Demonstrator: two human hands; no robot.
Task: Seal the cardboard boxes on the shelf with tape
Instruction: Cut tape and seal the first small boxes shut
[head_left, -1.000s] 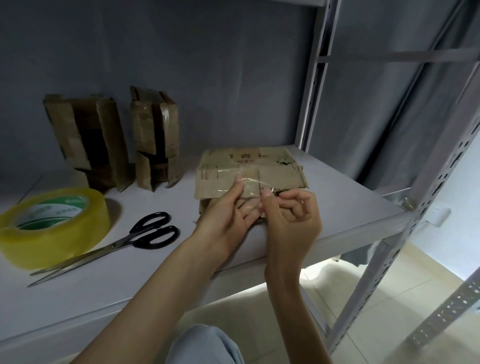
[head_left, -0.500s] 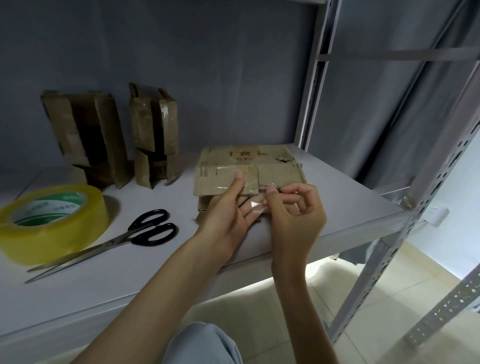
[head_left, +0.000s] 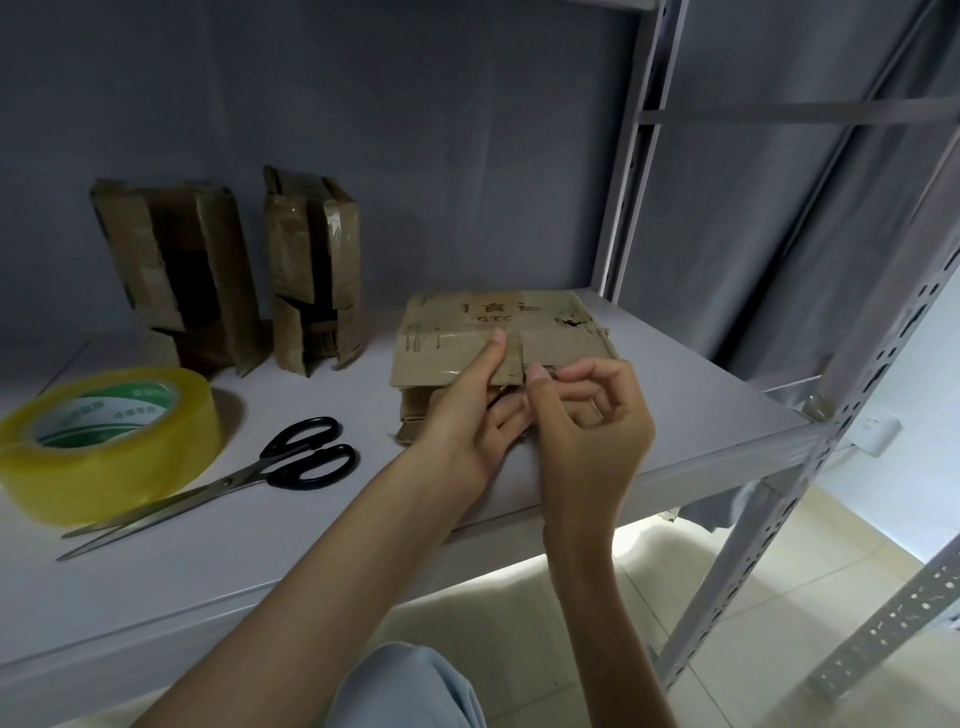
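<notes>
**Browns on grey, w/ one yellow roll**

Flat cardboard box at frame centre was dull tan-brown, w/ dark printed characters across its top & a small black torn patch toward its right edge. Two upright boxes, upper left, were darker brown: the wider one had a near-black gap down its middle, the narrower one showed glossy clear strips. Tape roll, far left, was translucent yellow, inner core white w/ green print. Scissors had black handles & silver blades. Shelf surface was pale grey, uprights same grey; backdrop cloth was blue-grey. Floor tiles, lower right, were cream.
</notes>
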